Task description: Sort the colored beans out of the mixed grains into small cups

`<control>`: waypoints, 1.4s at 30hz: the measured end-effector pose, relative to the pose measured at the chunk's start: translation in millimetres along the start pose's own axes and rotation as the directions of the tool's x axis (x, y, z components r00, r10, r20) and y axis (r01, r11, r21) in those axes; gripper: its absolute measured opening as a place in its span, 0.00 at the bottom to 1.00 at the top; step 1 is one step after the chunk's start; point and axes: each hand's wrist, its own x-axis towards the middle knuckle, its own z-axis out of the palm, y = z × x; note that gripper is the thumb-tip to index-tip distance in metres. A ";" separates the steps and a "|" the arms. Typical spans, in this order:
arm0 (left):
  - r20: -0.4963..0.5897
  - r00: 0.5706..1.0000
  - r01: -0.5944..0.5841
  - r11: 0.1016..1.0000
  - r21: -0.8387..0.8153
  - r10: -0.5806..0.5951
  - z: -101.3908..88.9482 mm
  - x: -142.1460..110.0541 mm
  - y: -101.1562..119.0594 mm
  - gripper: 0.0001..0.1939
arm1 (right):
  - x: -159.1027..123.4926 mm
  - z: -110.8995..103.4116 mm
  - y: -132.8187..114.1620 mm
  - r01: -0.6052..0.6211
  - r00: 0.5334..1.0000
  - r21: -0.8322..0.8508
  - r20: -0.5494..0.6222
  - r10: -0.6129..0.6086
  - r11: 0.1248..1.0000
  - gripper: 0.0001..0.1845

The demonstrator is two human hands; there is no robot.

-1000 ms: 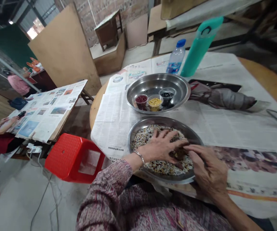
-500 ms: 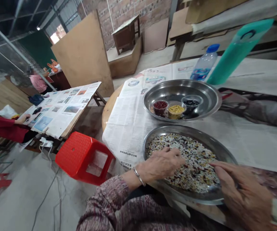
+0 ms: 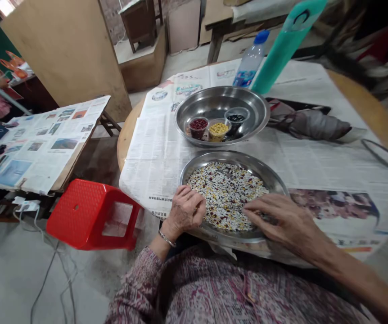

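A steel basin [image 3: 227, 155] holds a spread layer of mixed white, yellow, dark red and black grains or beans [image 3: 224, 193]. Over its left front rim rests my left hand [image 3: 187, 209], fingers curled into a fist; whatever is inside it is hidden. From the right side, my right hand [image 3: 281, 220] reaches across the rim, its fingertips close together against the mix. Any small thing between those fingertips is too small to make out. Behind stands a second steel basin [image 3: 248, 96] with cups of red beans [image 3: 198, 124], yellow beans [image 3: 218, 129] and black beans [image 3: 236, 119].
Newspaper [image 3: 146, 153] covers the round table. A water bottle [image 3: 250, 58], a teal bottle or case [image 3: 286, 49] and a folded grey umbrella [image 3: 315, 123] lie beyond the basins. A red stool [image 3: 89, 216] is at the left, beside another newspaper-covered table [image 3: 50, 144] with other people.
My left hand went from spread on the mix to curled, then drew back left to the rim. My right fingers now reach further in over the mix. The camera view has shifted.
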 end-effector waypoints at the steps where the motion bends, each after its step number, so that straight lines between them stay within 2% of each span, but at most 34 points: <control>1: -0.008 1.000 0.003 1.000 -0.001 -0.003 0.9 0.1 -0.1 0.12 | 1.1 -2.8 -3.7 0.045 0.994 0.050 0.100 -0.050 0.998 0.09; 4: -0.028 1.000 0.000 1.000 -0.008 0.000 1.3 0.9 0.6 0.12 | 3.8 -3.1 -12.0 0.104 0.930 0.147 0.336 -0.149 0.984 0.10; 6: -0.048 0.999 -0.006 0.999 -0.033 0.004 1.2 1.0 1.4 0.12 | 8.3 3.1 -11.7 0.118 0.896 0.164 0.406 -0.176 0.979 0.13; 7: -0.060 0.998 -0.001 0.999 -0.052 -0.002 1.5 0.9 1.7 0.11 | 12.4 7.6 -9.4 0.126 0.893 0.149 0.414 -0.178 0.981 0.14; 9: -0.077 0.997 0.015 0.996 -0.093 -0.023 2.8 0.2 1.7 0.09 | 24.7 17.9 -1.5 0.124 0.914 0.077 0.379 -0.144 0.989 0.16; 13: -0.126 0.990 0.044 0.984 -0.170 -0.067 6.1 -1.1 0.3 0.06 | 59.8 41.8 14.5 0.051 0.980 -0.069 0.194 -0.037 0.996 0.15; 16: -0.171 0.984 0.024 0.984 -0.176 -0.055 6.2 -1.5 0.1 0.04 | 81.1 60.8 14.0 0.023 0.986 -0.152 0.165 0.003 0.988 0.17; 18: -0.190 0.981 0.013 0.988 -0.154 -0.043 5.1 -1.8 0.7 0.03 | 87.3 70.3 6.5 0.048 0.979 -0.146 0.205 -0.018 0.988 0.21; 21: -0.245 0.969 0.006 0.990 -0.140 -0.040 2.8 -2.3 1.8 0.05 | 84.5 72.5 -8.9 0.161 0.941 -0.002 0.303 -0.152 0.987 0.22; 24: -0.290 0.957 -0.013 0.992 -0.129 -0.026 1.4 -2.9 1.9 0.06 | 72.0 59.1 -17.1 0.261 0.879 0.132 0.376 -0.292 0.956 0.19; 26: -0.291 0.957 -0.024 0.992 -0.121 -0.012 1.5 -3.7 1.2 0.05 | 62.1 46.1 -12.5 0.290 0.864 0.144 0.386 -0.323 0.946 0.14; 28: -0.279 0.960 -0.027 0.992 -0.125 -0.009 2.6 -5.0 -0.2 0.08 | 53.2 33.5 0.6 0.281 0.888 0.089 0.354 -0.294 0.956 0.09; 32: -0.268 0.963 -0.031 0.987 -0.159 -0.012 5.3 -7.3 -3.4 0.12 | 40.3 15.2 34.1 0.136 0.968 -0.114 0.227 -0.107 0.984 0.12; 34: -0.289 0.957 -0.051 0.983 -0.177 -0.003 5.9 -7.5 -4.4 0.12 | 34.4 10.2 42.0 0.041 0.985 -0.231 0.175 0.000 0.972 0.13; 37: -0.308 0.951 -0.074 0.978 -0.195 0.010 5.8 -6.8 -4.8 0.12 | 24.0 8.1 37.8 -0.064 0.981 -0.381 0.144 0.128 0.922 0.16; 39: -0.304 0.952 -0.080 0.980 -0.184 0.021 5.6 -6.1 -4.7 0.12 | 17.5 10.2 29.6 -0.084 0.971 -0.381 0.176 0.161 0.921 0.18; 42: -0.285 0.958 -0.078 0.984 -0.161 0.030 5.5 -5.2 -4.5 0.12 | 13.5 18.3 18.5 -0.084 0.962 -0.229 0.236 0.139 0.970 0.16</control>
